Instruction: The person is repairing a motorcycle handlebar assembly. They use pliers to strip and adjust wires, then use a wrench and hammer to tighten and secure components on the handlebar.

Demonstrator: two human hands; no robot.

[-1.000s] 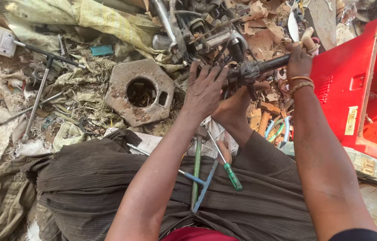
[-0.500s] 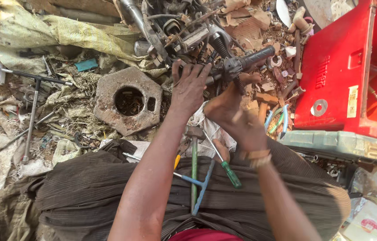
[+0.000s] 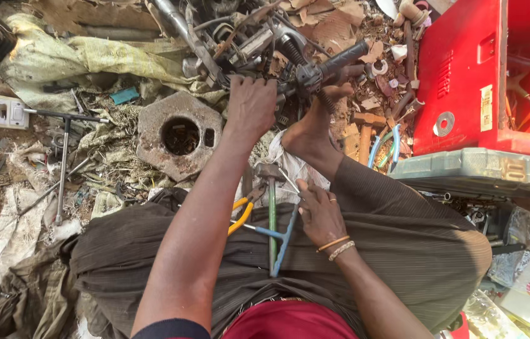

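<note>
Since the earlier frame the right hand (image 3: 320,212) has dropped from the handlebar to the lap, fingers spread over the blue T-shaped wrench (image 3: 280,236) beside yellow-handled pliers (image 3: 242,212). Farther off, the left hand (image 3: 250,107) is curled tight on the greasy metal handlebar assembly (image 3: 315,69), its ribbed black rubber grip pinned by a bare foot (image 3: 309,135). At far right stands a red plastic crate (image 3: 466,75) bearing a pale rectangular label.

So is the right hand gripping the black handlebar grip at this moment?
No, the right hand rests low by the tools on the lap, away from the black handlebar grip.
</note>
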